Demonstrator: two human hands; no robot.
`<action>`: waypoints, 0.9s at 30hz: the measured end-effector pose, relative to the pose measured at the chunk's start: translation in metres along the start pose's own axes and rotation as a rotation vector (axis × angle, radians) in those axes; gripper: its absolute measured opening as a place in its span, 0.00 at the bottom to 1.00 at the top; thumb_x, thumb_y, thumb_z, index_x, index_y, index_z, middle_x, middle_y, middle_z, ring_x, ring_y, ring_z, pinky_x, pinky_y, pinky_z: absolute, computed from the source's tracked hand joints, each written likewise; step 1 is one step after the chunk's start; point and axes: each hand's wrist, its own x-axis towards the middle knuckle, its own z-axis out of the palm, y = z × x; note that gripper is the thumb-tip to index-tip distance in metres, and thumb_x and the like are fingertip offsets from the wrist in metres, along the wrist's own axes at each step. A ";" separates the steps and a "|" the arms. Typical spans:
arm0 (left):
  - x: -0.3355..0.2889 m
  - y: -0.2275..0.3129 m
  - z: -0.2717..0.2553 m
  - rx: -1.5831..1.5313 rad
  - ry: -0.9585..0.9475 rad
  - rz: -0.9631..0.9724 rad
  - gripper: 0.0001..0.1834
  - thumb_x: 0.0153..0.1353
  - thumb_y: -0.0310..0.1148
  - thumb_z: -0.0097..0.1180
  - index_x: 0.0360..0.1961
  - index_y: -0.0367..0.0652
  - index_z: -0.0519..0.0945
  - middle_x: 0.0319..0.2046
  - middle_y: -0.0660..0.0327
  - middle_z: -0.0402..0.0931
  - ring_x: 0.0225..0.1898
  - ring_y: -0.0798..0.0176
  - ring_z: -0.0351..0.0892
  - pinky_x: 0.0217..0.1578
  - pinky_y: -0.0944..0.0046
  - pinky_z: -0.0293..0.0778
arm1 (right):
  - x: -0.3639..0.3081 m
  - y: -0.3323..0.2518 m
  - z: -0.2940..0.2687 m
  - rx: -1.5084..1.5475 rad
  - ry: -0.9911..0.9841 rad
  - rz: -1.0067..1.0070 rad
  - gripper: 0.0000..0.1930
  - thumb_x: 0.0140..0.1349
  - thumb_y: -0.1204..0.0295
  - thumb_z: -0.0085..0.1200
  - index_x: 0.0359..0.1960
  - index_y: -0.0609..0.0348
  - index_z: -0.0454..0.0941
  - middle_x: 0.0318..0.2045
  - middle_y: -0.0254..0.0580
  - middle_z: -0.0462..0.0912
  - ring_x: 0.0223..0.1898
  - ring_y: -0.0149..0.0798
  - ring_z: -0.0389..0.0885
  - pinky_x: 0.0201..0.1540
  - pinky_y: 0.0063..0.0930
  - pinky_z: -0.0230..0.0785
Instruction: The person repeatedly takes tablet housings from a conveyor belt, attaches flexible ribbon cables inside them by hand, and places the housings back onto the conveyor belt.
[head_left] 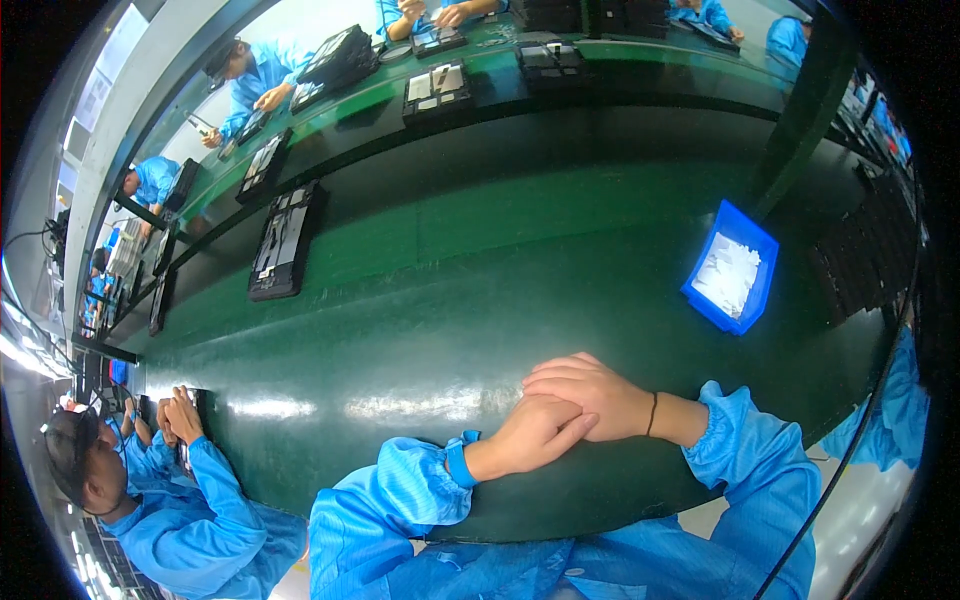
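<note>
Both my hands rest together on the green tabletop (420, 340), close to its near edge. My right hand (592, 392) lies across my left hand (535, 436), its fingers bent over the left one's knuckles. The left thumb shows along the underside of the right hand; the other left fingers are hidden beneath it. I see no tool or part with them. A blue band circles my left wrist, and a thin dark band my right wrist. Nearest on the right is a blue bin (733, 270) with small white pieces in it.
A black tray with parts (285, 240) lies at the far left, below a raised shelf bearing more trays (437, 92). Dark stacked trays (868, 245) stand at the right, beside a green post (800, 120). Left of me, a co-worker (190, 500) in blue handles something.
</note>
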 end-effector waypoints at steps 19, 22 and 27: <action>-0.008 -0.003 -0.003 0.006 0.025 0.030 0.21 0.65 0.39 0.51 0.20 0.33 0.78 0.19 0.46 0.75 0.24 0.43 0.75 0.28 0.51 0.68 | 0.004 -0.005 0.006 -0.007 0.002 -0.006 0.23 0.52 0.70 0.57 0.52 0.57 0.75 0.54 0.41 0.77 0.58 0.45 0.72 0.60 0.40 0.60; -0.009 -0.003 -0.005 0.008 0.024 0.034 0.21 0.65 0.39 0.51 0.20 0.32 0.78 0.19 0.46 0.75 0.24 0.43 0.75 0.28 0.51 0.68 | 0.005 -0.007 0.007 -0.010 0.007 -0.005 0.23 0.52 0.69 0.57 0.52 0.57 0.75 0.54 0.41 0.77 0.58 0.45 0.72 0.60 0.40 0.60; -0.010 0.001 -0.008 -0.003 0.016 0.025 0.21 0.65 0.39 0.51 0.21 0.32 0.78 0.20 0.46 0.76 0.25 0.43 0.75 0.28 0.51 0.69 | 0.007 -0.008 0.008 -0.010 0.006 -0.008 0.23 0.51 0.69 0.58 0.52 0.57 0.75 0.53 0.42 0.77 0.58 0.45 0.72 0.59 0.40 0.60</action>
